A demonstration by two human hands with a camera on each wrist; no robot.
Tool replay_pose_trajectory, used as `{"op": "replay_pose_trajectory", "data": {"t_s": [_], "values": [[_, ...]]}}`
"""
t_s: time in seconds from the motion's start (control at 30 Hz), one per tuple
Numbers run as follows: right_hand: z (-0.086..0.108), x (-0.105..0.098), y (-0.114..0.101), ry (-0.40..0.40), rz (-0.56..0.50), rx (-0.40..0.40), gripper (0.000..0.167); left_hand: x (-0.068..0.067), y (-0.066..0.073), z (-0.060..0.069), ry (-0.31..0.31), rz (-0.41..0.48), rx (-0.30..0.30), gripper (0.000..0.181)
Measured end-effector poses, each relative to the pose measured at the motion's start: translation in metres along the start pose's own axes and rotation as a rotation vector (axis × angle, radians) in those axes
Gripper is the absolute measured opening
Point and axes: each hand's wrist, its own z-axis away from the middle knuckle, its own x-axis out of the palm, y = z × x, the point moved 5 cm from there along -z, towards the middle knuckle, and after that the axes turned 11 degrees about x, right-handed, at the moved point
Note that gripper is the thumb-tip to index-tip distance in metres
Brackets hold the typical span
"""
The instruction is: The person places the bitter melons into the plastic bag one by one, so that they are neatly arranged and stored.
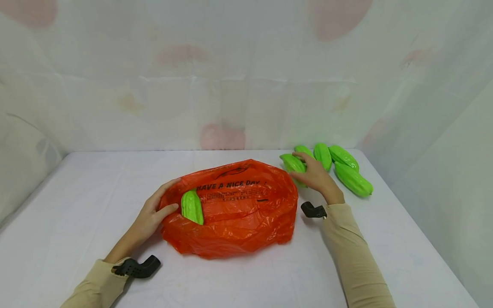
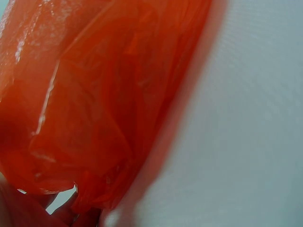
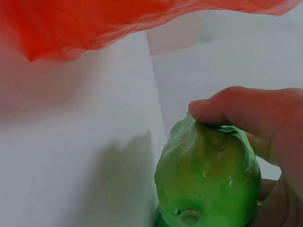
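"Right hand [image 1: 316, 174] over there: is it holding anything?"

"Clamped, thumb and fingers, on a bright-green, ridged, oblong gourd [image 1: 292, 164] near the far right corner of that crinkled, red plastic bag [image 1: 231, 240]."

"And the left hand [image 1: 154, 209]?"

"Curled round the bag's left end, the mouth gaping. One matching green gourd [image 1: 191, 208] sits inside the bag; four more green gourds [image 1: 322, 156] lie beyond it, to the right."

"Which step would you call it?"

"Picking up, I'd say, though I can't tell whether it's off the table [image 1: 246, 284]. Next seems to call for lifting clear of its neighbours, then swinging left over the bag's rim."
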Motion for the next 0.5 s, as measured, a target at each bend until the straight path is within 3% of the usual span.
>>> {"op": "replay_pose_trajectory", "data": {"t_s": [0.5], "values": [[0.006,-0.012,-0.011,0.036,0.003,-0.046,0.069,0.000,0.002,0.000,-0.002,0.007,-0.001,0.058]]}}
